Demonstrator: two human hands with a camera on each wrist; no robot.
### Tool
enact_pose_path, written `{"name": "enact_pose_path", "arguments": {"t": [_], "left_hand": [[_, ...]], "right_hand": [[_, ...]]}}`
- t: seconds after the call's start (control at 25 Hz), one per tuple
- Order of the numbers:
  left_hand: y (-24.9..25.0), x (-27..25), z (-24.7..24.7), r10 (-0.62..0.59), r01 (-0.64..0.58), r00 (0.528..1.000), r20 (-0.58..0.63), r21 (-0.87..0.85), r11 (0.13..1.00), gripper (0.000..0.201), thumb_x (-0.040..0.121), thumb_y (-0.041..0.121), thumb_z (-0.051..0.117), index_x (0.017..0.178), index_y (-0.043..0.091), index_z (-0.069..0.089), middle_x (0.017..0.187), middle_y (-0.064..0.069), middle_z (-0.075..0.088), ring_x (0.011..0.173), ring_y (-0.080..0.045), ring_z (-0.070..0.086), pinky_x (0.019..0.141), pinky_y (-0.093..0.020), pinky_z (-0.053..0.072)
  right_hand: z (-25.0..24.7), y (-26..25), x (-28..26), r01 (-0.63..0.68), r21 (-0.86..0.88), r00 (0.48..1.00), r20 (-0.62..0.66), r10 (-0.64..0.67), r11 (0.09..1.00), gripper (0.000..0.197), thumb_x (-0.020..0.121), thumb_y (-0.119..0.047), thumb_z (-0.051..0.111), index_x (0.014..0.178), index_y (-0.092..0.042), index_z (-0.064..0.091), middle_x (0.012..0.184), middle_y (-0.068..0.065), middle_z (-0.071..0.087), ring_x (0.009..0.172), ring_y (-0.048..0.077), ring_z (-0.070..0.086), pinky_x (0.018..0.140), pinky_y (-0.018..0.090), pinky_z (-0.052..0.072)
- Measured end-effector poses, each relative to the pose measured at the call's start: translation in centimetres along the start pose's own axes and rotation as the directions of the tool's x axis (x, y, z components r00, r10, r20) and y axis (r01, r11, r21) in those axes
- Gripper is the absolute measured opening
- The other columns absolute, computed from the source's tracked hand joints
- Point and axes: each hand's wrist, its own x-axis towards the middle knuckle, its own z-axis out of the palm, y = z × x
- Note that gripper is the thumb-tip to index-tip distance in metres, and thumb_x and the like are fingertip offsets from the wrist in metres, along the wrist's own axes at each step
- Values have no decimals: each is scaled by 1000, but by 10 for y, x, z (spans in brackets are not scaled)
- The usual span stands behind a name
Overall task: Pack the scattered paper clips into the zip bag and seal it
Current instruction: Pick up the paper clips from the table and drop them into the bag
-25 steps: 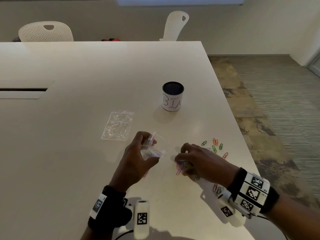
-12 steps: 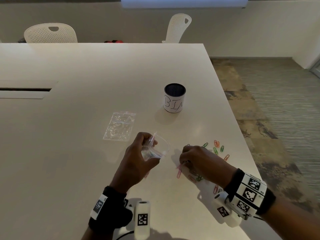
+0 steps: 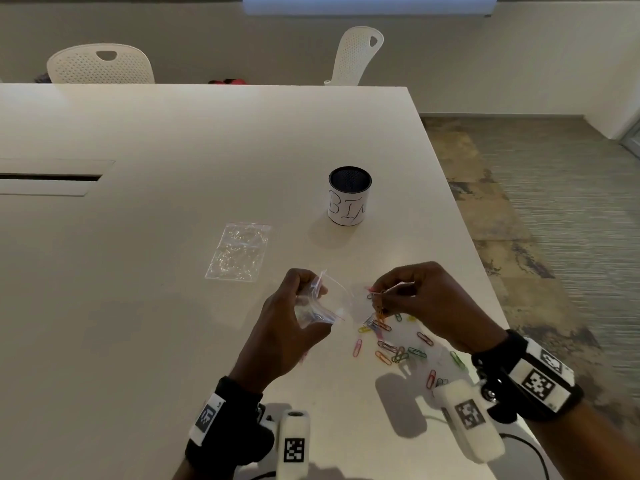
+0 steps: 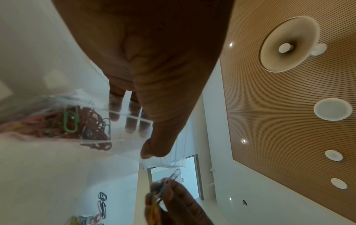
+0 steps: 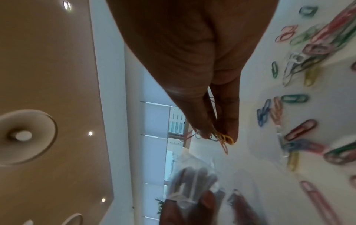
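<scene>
My left hand grips a small clear zip bag above the table, its mouth held wide and facing right. Several coloured paper clips lie inside the bag. My right hand is raised just right of the bag's mouth and pinches a small bunch of clips between thumb and fingers, some dangling. Several more coloured clips lie scattered on the white table below and behind my right hand.
A second clear bag lies flat on the table left of centre. A white cup with a dark rim stands beyond the hands. The table's right edge runs close to the clips. Two white chairs stand at the far side.
My right hand has lifted off the table with a bunch of clips and moved up towards the bag's mouth. The left hand keeps the bag in about the same place.
</scene>
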Motion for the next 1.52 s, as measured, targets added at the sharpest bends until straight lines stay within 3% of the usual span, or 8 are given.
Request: {"name": "enact_pose_path", "arguments": {"t": [0.24, 0.36, 0.52, 0.76, 0.96, 1.12, 1.24, 1.52], "left_hand": [[1, 0, 2, 14, -14, 1000, 16, 17, 1000, 52, 79, 14, 84, 119, 23, 53, 112, 19, 67, 104, 4, 65, 79, -7, 52], [2, 0, 3, 6, -7, 1000, 19, 35, 999, 53, 79, 19, 86, 117, 30, 49, 107, 24, 65, 99, 5, 65, 79, -18, 60], [2, -2, 1, 13, -13, 1000, 0, 48, 999, 57, 80, 18, 88, 118, 30, 47, 102, 23, 64, 94, 10, 65, 74, -11, 57], [1, -3, -1, 6, -7, 1000, 19, 29, 1000, 51, 81, 18, 85, 119, 25, 51, 113, 22, 65, 105, 10, 64, 80, -10, 56], [1, -4, -2, -12, 12, 1000, 8, 1, 1000, 51, 80, 8, 83, 118, 23, 54, 114, 18, 67, 105, 6, 65, 78, -7, 52], [1, -4, -2, -13, 13, 1000, 9, -5, 1000, 51, 79, 6, 83, 118, 22, 55, 113, 18, 68, 102, 5, 66, 76, -5, 50], [3, -4, -1, -10, 10, 1000, 11, -11, 1000, 50, 79, 7, 83, 118, 22, 55, 111, 17, 68, 98, 3, 67, 74, -7, 51], [5, -3, -2, -18, 18, 1000, 18, -5, 1000, 49, 79, 9, 84, 117, 22, 55, 109, 18, 67, 98, 3, 67, 72, -7, 50]], "right_hand": [[22, -35, -8, 218, 193, 973, -124, -196, 957, 12, 85, -5, 80, 96, -7, 79, 87, 10, 80, 82, 28, 79, 80, 31, 64], [44, -33, -3, 308, 33, 943, -142, -300, 951, 13, 83, -11, 82, 96, -11, 79, 90, 2, 80, 84, 17, 78, 80, 32, 65], [52, -31, 0, 352, -167, 924, -98, -371, 921, 14, 85, -9, 81, 99, -12, 80, 92, -5, 79, 85, 1, 75, 78, 14, 60], [41, -36, -1, 382, -293, 896, -116, -429, 877, 13, 89, -8, 78, 101, -13, 80, 92, -5, 80, 84, 1, 75, 81, 11, 58], [8, -18, 8, 200, -467, 948, -129, -291, 861, 16, 89, -13, 79, 104, -17, 77, 92, -5, 77, 78, 3, 72, 79, 19, 61], [3, 4, 12, -4, -739, 998, 40, 50, 673, 85, 73, -55, 84, 145, -22, 52, 138, -1, 59, 115, 16, 61, 98, 36, 55], [15, 12, 11, 14, -818, 989, 96, 112, 575, 121, 60, -80, 75, 155, -17, 33, 151, 2, 41, 132, 22, 46, 107, 41, 48], [35, 21, 12, 83, -845, 987, 142, 73, 528, 94, 68, -75, 75, 137, -19, 42, 129, 2, 44, 112, 19, 50, 91, 33, 55]]}}
